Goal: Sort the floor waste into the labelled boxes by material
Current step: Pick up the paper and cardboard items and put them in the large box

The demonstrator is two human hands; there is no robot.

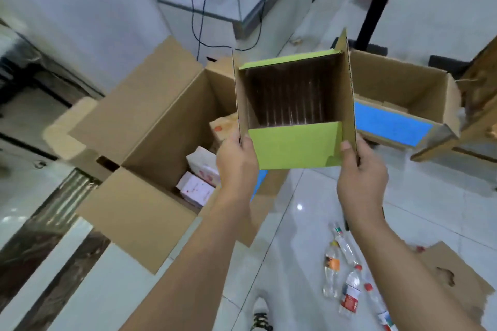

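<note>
Left hand (236, 164) and right hand (361, 169) fingers (347, 148) pinch the open carton (295, 146) (side walls).

light: bright, even | glare: spot on floor tiles (299, 207) | edges: blurred, wide-angle bent

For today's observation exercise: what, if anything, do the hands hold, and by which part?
An open green-flapped cardboard box: left hand grips its left wall, right hand its right wall.
</note>
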